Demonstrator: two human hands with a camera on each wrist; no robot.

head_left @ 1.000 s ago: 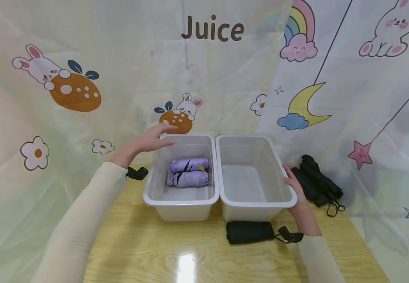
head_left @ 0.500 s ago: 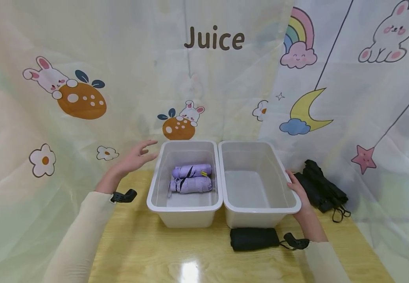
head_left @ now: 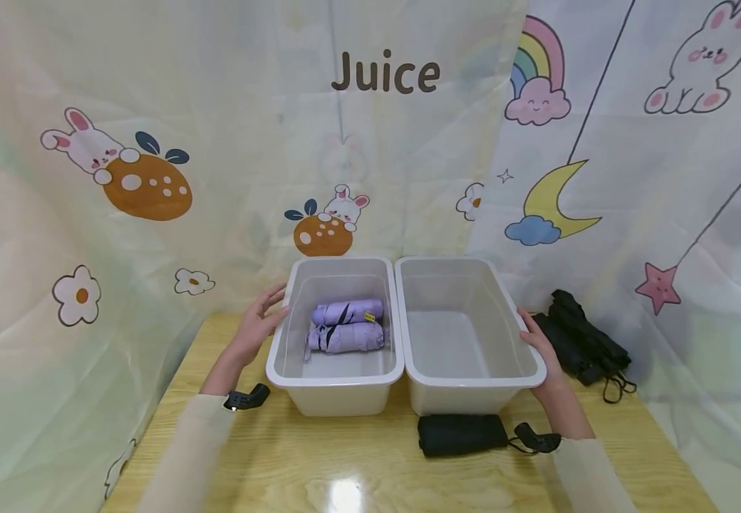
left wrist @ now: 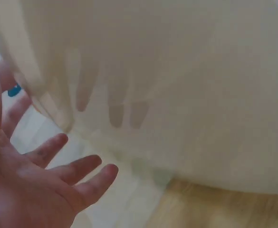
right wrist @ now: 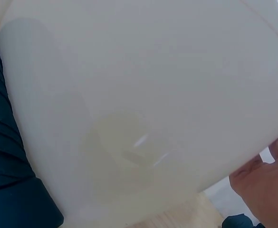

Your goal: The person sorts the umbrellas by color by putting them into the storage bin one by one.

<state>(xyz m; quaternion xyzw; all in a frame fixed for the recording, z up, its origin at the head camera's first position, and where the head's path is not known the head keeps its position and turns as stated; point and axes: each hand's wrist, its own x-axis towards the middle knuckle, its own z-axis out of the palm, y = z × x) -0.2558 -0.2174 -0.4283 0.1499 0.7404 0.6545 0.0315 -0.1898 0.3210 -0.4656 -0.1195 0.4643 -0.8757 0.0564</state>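
Two white plastic bins stand side by side in the head view. Inside the left bin (head_left: 345,381) lie two folded lilac umbrellas, the upper one (head_left: 351,310) bearing a yellow tag, the lower one (head_left: 348,338) just in front. My left hand (head_left: 256,331) is at that bin's left side, thumb tip at the rim; in the left wrist view its fingers (left wrist: 89,168) are spread beside the outer wall. Against the right side of the right bin (head_left: 473,380) rests my right hand (head_left: 545,356), its fingertips at the rim. In the right wrist view that hand is partly hidden by the bin.
A folded black umbrella (head_left: 462,434) with a cord loop lies in front of the right bin. More black folded umbrellas (head_left: 578,338) lie right of my right hand. Behind the wooden table (head_left: 293,463) hangs a printed cloth (head_left: 236,142).
My left hand has come from above the left bin's back left corner, out to the left, then down to its side. The right hand stays at the right bin. The head view tilted slightly upward.
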